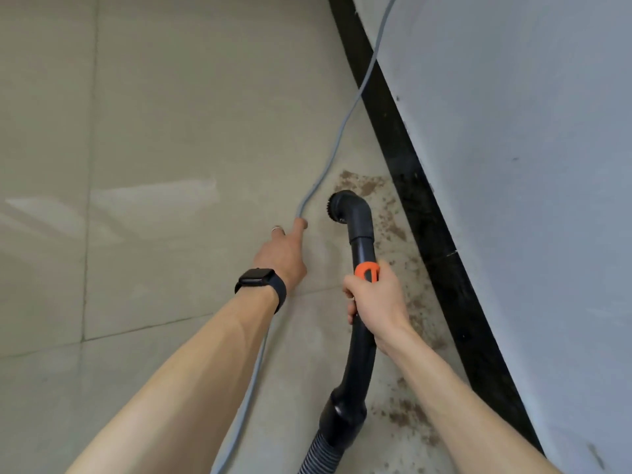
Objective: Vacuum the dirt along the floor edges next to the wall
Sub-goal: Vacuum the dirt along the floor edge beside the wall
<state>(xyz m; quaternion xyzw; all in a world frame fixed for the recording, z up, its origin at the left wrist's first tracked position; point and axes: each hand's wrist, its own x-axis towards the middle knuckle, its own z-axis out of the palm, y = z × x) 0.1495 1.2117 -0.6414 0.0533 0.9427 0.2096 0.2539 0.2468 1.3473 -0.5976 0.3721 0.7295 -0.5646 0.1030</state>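
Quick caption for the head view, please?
Right hand holds the vacuum wand, brush nozzle at the dirt along the black baseboard; left hand holds the grey cable.

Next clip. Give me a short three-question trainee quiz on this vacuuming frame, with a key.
1. True or false: the right hand grips the black vacuum tube next to its orange collar.
2. The left hand holds: A a cloth; B the grey cable; C a broom.
3. Fill in: the brown dirt lies on the floor along the black ____.
Key: 1 true; 2 B; 3 baseboard.
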